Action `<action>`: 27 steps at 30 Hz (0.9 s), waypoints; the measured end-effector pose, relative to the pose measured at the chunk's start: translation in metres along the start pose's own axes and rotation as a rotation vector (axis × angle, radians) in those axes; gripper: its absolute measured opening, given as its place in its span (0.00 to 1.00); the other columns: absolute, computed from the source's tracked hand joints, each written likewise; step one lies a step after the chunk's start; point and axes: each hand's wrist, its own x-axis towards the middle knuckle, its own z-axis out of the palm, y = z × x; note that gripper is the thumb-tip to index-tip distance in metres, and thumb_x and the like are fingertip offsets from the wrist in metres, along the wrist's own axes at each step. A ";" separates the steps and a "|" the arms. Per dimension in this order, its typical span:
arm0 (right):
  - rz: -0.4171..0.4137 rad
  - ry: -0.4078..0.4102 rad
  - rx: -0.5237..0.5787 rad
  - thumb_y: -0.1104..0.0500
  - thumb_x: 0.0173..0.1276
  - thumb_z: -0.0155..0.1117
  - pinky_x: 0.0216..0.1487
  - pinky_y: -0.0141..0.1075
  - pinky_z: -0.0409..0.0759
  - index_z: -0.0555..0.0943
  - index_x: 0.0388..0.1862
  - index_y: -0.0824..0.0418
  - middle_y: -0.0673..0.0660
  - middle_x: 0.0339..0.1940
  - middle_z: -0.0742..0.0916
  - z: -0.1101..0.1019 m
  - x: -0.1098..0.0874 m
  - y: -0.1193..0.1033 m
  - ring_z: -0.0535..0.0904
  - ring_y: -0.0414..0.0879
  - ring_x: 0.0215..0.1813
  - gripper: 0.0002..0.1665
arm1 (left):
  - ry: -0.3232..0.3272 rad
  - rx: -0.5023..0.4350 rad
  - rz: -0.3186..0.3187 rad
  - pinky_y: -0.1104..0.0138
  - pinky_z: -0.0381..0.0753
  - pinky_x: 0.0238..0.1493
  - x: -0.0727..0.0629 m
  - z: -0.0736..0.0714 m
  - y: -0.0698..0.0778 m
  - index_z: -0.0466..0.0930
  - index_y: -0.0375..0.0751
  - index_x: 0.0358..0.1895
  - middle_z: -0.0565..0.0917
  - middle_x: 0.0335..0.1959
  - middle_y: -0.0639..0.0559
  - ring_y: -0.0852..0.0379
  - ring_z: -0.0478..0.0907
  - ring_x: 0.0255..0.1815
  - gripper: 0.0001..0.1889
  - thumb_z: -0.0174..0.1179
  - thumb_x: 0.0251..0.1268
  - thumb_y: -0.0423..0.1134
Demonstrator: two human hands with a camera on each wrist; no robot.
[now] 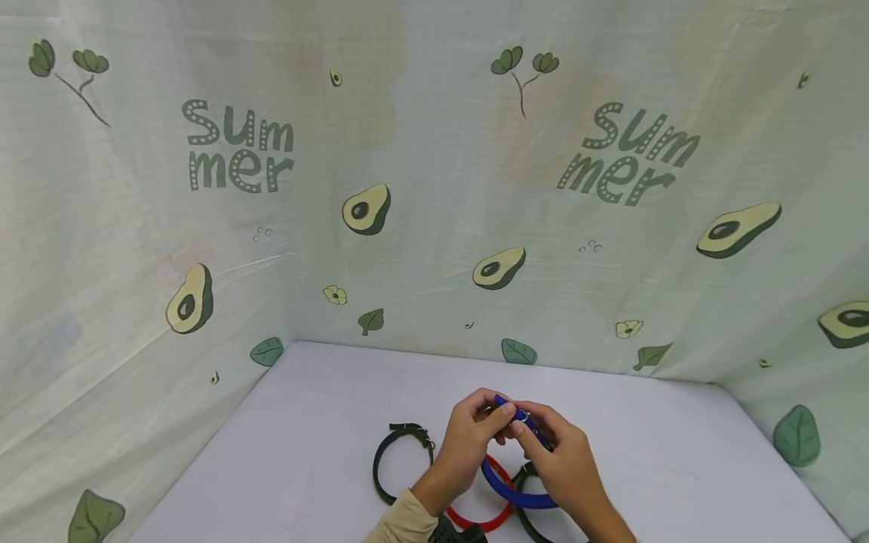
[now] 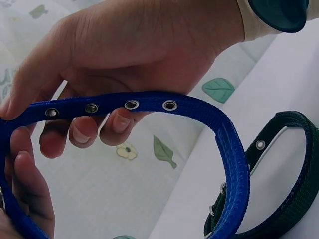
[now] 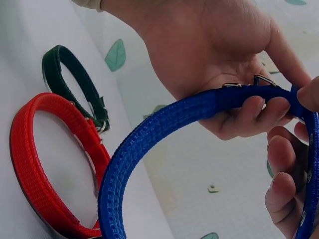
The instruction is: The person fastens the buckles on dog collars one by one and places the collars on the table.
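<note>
Both hands hold a blue collar (image 1: 526, 498) above the table, its loop hanging below them. My left hand (image 1: 465, 439) pinches the strap's end part between thumb and fingers; metal-ringed holes run along that strap in the left wrist view. The right hand (image 1: 569, 458) grips the buckle part, and a metal buckle frame (image 3: 264, 80) shows beside its fingers in the right wrist view. Thumbs and fingertips of the two hands meet where the strap's end and the buckle come together. Fingers partly cover the joint.
A red collar (image 1: 475, 524) lies on the white table (image 1: 305, 452) under the hands. One dark green collar (image 1: 377, 467) rests to its left, another dark collar (image 1: 524, 519) to its right, partly hidden by the blue loop. Patterned cloth (image 1: 434, 151) walls the back and sides.
</note>
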 end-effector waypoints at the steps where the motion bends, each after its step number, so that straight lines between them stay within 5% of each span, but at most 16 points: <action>1: -0.004 0.004 0.001 0.56 0.71 0.68 0.30 0.35 0.83 0.83 0.53 0.55 0.45 0.33 0.87 0.000 0.000 0.000 0.81 0.41 0.28 0.13 | -0.002 -0.004 0.005 0.70 0.80 0.37 0.000 0.000 0.000 0.78 0.32 0.48 0.82 0.33 0.49 0.57 0.79 0.34 0.14 0.61 0.73 0.42; 11: -0.002 0.038 -0.026 0.58 0.69 0.70 0.29 0.34 0.82 0.83 0.48 0.58 0.47 0.30 0.86 0.003 -0.001 -0.002 0.80 0.42 0.26 0.11 | 0.039 -0.021 0.030 0.70 0.78 0.32 0.001 -0.003 0.002 0.78 0.31 0.49 0.80 0.35 0.48 0.56 0.76 0.33 0.15 0.60 0.74 0.43; 19: -0.019 0.086 -0.079 0.63 0.66 0.71 0.28 0.34 0.82 0.82 0.45 0.59 0.45 0.26 0.83 0.004 -0.002 -0.001 0.79 0.41 0.25 0.09 | 0.080 -0.008 0.013 0.63 0.81 0.44 0.000 -0.002 0.003 0.78 0.32 0.52 0.82 0.40 0.46 0.53 0.79 0.41 0.18 0.59 0.75 0.46; 27: -0.013 0.081 -0.056 0.68 0.65 0.69 0.26 0.34 0.82 0.80 0.40 0.59 0.47 0.24 0.83 0.002 -0.002 0.000 0.80 0.43 0.23 0.08 | 0.122 -0.062 0.002 0.60 0.81 0.45 0.002 -0.001 0.000 0.79 0.35 0.51 0.82 0.41 0.45 0.51 0.81 0.44 0.16 0.58 0.75 0.46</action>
